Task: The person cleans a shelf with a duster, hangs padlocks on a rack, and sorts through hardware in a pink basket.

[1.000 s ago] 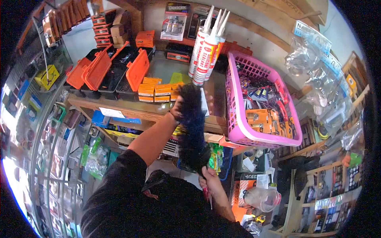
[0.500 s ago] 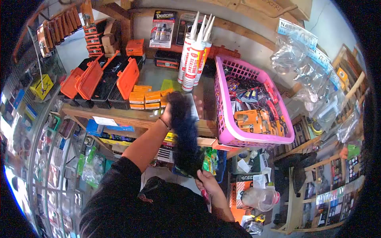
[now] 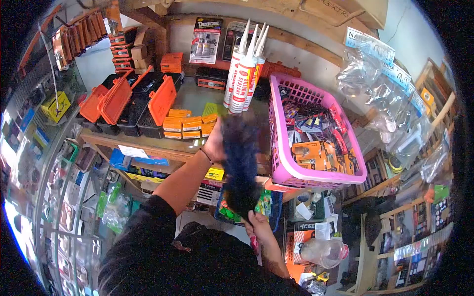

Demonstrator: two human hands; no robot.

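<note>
My right hand (image 3: 260,228) is closed around the lower end of a dark feather duster (image 3: 241,165), which is blurred by motion and points up and away from me. Beyond the duster's upper part, my left hand (image 3: 215,142) is raised at the counter edge. Its fingers, and whatever they hold, are mostly hidden behind the dark feathers. White silicone sealant tubes (image 3: 242,81) stand upright just past the duster's tip. Small yellow-orange boxes (image 3: 190,124) are stacked to the left of my left hand.
A pink plastic basket (image 3: 316,175) full of packaged goods sits right of the duster. Black cases with orange lids (image 3: 116,103) stand open on the left of the counter. Bagged parts (image 3: 390,89) hang at right. Below are a clear plastic jar (image 3: 321,250) and glass shelving (image 3: 64,197).
The duster has shifted slightly right and now covers the pale flat item and fingertips seen earlier by my left hand. The view has moved a little.
</note>
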